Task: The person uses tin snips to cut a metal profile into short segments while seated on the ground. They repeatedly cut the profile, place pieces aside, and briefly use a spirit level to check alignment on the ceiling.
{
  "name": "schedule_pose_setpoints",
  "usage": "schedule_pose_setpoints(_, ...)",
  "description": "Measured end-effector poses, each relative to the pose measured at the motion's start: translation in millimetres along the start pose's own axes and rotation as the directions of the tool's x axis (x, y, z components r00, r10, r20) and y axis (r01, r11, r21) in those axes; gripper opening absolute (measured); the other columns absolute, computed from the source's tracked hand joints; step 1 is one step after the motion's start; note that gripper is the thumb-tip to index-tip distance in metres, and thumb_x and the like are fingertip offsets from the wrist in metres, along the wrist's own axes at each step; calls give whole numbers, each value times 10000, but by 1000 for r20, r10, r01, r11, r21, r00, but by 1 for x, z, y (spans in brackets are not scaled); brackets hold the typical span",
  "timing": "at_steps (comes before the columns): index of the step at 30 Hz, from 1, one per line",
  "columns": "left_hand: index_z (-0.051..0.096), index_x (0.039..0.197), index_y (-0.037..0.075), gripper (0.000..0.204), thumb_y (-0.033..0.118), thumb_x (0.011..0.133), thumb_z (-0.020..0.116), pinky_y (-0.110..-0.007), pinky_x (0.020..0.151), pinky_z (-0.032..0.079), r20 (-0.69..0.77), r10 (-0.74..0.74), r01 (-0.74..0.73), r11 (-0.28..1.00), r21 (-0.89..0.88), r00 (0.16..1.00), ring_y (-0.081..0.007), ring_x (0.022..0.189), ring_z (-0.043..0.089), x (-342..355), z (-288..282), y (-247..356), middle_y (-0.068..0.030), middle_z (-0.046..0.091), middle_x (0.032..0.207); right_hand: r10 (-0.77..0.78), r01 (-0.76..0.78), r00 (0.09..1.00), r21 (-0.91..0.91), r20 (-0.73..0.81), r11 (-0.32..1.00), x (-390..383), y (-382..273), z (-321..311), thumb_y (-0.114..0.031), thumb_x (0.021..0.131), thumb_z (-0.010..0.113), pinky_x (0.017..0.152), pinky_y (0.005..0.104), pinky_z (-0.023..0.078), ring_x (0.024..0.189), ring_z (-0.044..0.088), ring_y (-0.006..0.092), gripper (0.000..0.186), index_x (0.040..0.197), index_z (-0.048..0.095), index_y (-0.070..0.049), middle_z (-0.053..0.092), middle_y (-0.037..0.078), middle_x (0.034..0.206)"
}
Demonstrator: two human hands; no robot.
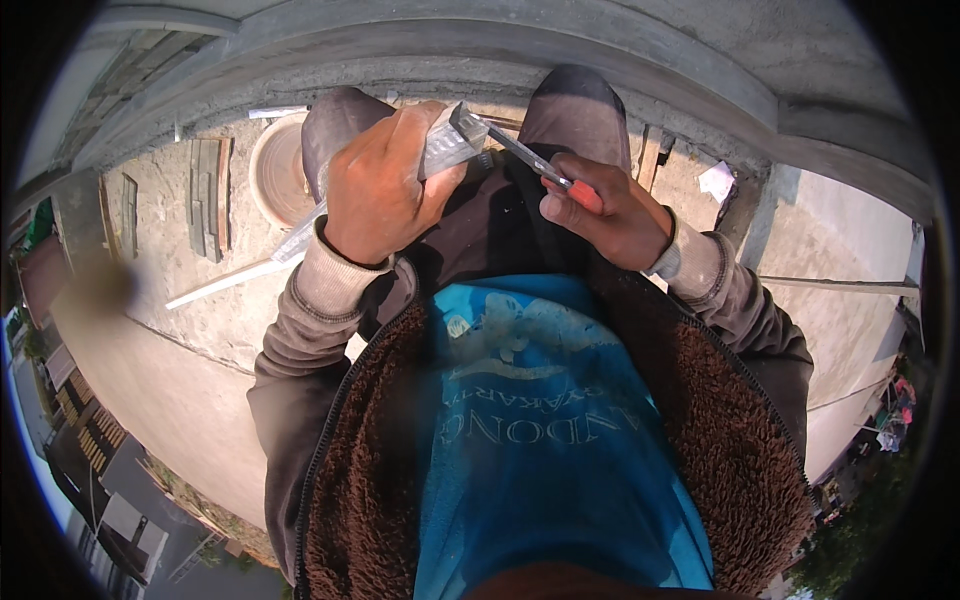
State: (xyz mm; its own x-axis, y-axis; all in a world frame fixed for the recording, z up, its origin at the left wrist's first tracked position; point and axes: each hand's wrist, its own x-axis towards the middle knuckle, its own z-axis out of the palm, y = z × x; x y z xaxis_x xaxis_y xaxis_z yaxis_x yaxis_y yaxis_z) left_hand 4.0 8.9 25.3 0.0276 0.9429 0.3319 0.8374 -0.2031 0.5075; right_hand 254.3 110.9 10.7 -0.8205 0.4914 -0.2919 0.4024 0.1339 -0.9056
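Observation:
My left hand (pixel 385 180) is closed around a silvery metal channel (pixel 452 148), whose open, folded end points up and right. The length of the channel runs back under my left wrist toward the lower left. In my right hand (pixel 615 210) is a red-handled tool (pixel 583 193) with a narrow grey metal shaft; its exact kind I cannot tell. The shaft's tip meets or overlaps the channel's end, between my knees. Both hands are over my lap, above dark trousers.
A round beige tub (pixel 278 168) stands beside my left knee. Grey strips (pixel 208 198) lie on the pale floor farther left, and a long white strip (pixel 220 284) slants nearby. White scrap (pixel 716 181) lies right of my knees. A grey concrete ledge (pixel 480 45) curves close ahead.

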Motion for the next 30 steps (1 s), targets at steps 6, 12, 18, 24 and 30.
schedule_pose_setpoints(6, 605, 1171, -11, 360, 106, 858, 738, -379, 688, 549, 38, -34, 32, 999, 40, 999, -364, 792, 706, 1, -3, -2, -196, 695, 907, -2, 2, 1000, 63, -10, 998, 2, 2, 8, -542, 966, 632, 713, 397, 468, 747, 583, 291, 509, 998, 630, -34, 597, 137, 810)
schedule_pose_setpoints(12, 602, 1170, -19, 363, 95, 859, 750, -377, 685, 544, 32, -42, 42, 999, 21, 999, -367, 791, 707, 3, -5, 2, -200, 693, 890, 13, -11, 1000, 62, -24, 998, 4, -2, 16, -528, 960, 645, 711, 397, 486, 752, 619, 296, 504, 1024, 629, -28, 620, 144, 808)
schedule_pose_setpoints(18, 617, 1120, -20, 373, 150, 821, 762, -398, 654, 544, -2, -27, 27, 999, 26, 1000, -354, 749, 679, 3, -5, 1, -180, 667, 848, -18, 23, 998, 71, -65, 997, 5, 1, 24, -479, 957, 671, 699, 417, 502, 764, 662, 333, 471, 1018, 623, -14, 643, 171, 817)
schedule_pose_setpoints(24, 610, 1139, -20, 388, 139, 818, 758, -404, 662, 537, 36, -33, 31, 998, 56, 999, -356, 749, 672, -4, -7, 2, -175, 657, 843, -52, 50, 999, 90, 17, 995, 10, 12, 21, -506, 965, 654, 703, 406, 490, 745, 637, 338, 491, 1003, 621, -17, 621, 173, 799)
schedule_pose_setpoints(30, 600, 1159, -21, 431, 137, 793, 764, -405, 687, 534, 90, -4, -2, 997, 74, 996, -360, 779, 670, -5, -10, -1, -181, 652, 882, -34, 25, 997, 121, 74, 992, 8, 14, 19, -547, 977, 614, 733, 405, 478, 760, 612, 335, 523, 986, 620, -25, 593, 176, 809)
